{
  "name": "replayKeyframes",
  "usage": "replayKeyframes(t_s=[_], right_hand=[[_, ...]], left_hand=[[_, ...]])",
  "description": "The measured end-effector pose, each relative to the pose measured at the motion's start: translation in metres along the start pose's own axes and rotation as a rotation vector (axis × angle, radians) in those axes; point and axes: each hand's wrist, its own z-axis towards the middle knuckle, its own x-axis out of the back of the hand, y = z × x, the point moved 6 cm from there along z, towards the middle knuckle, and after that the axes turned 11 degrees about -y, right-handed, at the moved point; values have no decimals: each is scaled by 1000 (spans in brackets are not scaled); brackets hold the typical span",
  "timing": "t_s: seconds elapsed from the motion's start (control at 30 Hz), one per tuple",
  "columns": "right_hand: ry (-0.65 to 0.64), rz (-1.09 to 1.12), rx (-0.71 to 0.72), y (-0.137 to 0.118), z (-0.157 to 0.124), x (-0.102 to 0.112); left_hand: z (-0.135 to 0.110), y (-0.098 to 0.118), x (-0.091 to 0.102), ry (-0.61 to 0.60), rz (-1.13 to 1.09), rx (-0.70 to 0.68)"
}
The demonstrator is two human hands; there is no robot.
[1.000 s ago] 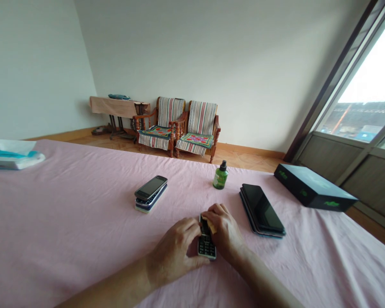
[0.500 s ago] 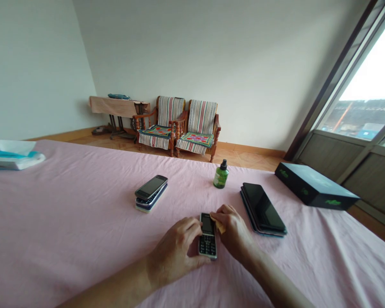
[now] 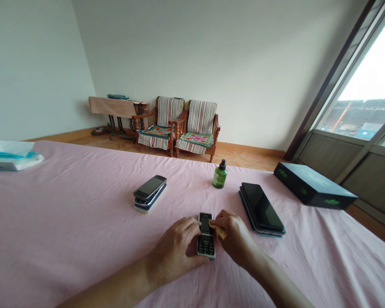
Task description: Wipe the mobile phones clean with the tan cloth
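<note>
A small black keypad phone (image 3: 206, 239) lies flat on the pink tablecloth (image 3: 67, 222) in front of me. My left hand (image 3: 175, 250) curls against its left edge, fingertips on the phone, steadying it. My right hand (image 3: 232, 235) is closed in a pinch on a small yellowish cloth (image 3: 220, 232) held against the phone's right side near the screen. A green spray bottle (image 3: 220, 174) stands beyond the phone.
A stack of small phones (image 3: 149, 193) lies to the left, a stack of black smartphones (image 3: 262, 209) to the right. A black box (image 3: 313, 185) sits at the far right, a tissue pack (image 3: 11, 155) at the far left. Two chairs (image 3: 179, 128) stand by the wall.
My right hand with the cloth has slid off the phone's screen to its right side, uncovering the screen. My left hand has stayed in place.
</note>
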Motion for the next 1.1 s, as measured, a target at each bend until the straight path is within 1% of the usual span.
replayKeyframes(t_s=[0.1,0.2,0.4,0.47,0.63,0.87,0.93,1.07,1.1], right_hand=[[38,-3,-20,4,5,-3],[25,7,-4,4,5,-2],[-38,38,66,-10,-4,5],[-33,51,73,-14,-6,6],[-21,97,94,-20,-10,6],[-13,120,134,-27,-12,0],[-37,126,166,-32,-14,-1],[-164,140,257,-43,-18,-2],[-178,144,268,-44,-18,-2]], left_hand=[[0,-1,0,1,-4,9],[0,-1,0,15,-4,8],[0,-1,1,-5,3,35],[0,-1,2,0,-12,38],[0,-2,5,37,-94,-10],[0,-10,1,35,-102,25],[1,-10,1,33,-102,25],[2,-8,3,12,-92,35],[2,-7,3,6,-91,37]])
